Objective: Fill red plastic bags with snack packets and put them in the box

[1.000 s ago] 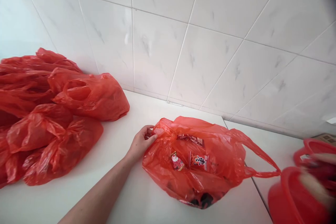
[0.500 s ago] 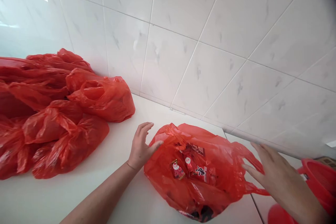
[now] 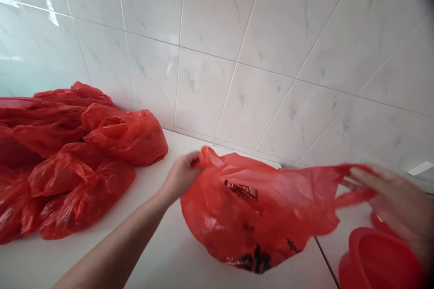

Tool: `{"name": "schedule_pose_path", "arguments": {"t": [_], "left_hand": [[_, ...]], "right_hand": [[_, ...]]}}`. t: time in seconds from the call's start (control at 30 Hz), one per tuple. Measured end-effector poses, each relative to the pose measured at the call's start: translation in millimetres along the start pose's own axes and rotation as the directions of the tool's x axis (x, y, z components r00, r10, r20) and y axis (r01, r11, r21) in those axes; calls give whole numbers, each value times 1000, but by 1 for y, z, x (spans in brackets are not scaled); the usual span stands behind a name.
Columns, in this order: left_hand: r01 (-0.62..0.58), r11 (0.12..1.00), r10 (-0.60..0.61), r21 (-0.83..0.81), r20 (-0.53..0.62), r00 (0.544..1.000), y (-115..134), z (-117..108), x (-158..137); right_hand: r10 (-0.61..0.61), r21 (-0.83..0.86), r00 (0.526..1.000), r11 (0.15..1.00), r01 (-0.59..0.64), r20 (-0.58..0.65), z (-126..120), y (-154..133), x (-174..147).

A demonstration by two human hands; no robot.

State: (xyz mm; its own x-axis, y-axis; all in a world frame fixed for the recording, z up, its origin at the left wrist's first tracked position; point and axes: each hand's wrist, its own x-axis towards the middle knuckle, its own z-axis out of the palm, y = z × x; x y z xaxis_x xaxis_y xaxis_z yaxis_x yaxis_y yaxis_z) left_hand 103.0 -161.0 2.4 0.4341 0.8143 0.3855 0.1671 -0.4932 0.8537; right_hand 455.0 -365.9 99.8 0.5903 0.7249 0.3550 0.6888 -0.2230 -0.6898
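Note:
A translucent red plastic bag (image 3: 271,210) lies on the white tabletop in front of me, with black printed characters on its near side. Through its mouth I see a dark wrapped packet (image 3: 241,188); the rest of the contents is hidden by the film. My left hand (image 3: 185,171) is closed on the bag's left handle. On the other side, my right hand (image 3: 389,189), smeared by motion, has the right handle loops hooked in its fingers and stretches them out to the right.
Several knotted red plastic bags (image 3: 88,189) are heaped on the left. A red plastic basin (image 3: 359,253) stands at the lower right, partly behind my right arm. The white tabletop (image 3: 162,239) meets a tiled wall (image 3: 206,86).
Both hands were open beside the bag; they have since taken hold of its handles. The bag's right side is now lifted and pulled rightward, and its mouth has narrowed. The view has shifted slightly.

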Motion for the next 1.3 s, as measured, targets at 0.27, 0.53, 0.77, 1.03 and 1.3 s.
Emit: {"name": "schedule_pose_path", "arguments": {"t": [0.27,0.53,0.77,1.03,1.3], "left_hand": [[-265,755,65,-600,-334,940,96,-52,44],[-266,833,300,-484,-9,954,138,-18,33],[-802,524,837,287,3,548,167,-8,34],[-729,685,729,-9,20,685,170,-11,31],[-754,566,690,333,309,654,109,4,46]], "right_hand": [[55,837,980,531,133,-190,8,-103,35],[-332,801,935,590,103,124,59,-162,-23],[-576,780,630,621,-78,521,70,-167,-33],[-445,678,680,728,-105,583,101,-168,-27],[-187,686,780,623,-376,597,135,-123,1]]}}
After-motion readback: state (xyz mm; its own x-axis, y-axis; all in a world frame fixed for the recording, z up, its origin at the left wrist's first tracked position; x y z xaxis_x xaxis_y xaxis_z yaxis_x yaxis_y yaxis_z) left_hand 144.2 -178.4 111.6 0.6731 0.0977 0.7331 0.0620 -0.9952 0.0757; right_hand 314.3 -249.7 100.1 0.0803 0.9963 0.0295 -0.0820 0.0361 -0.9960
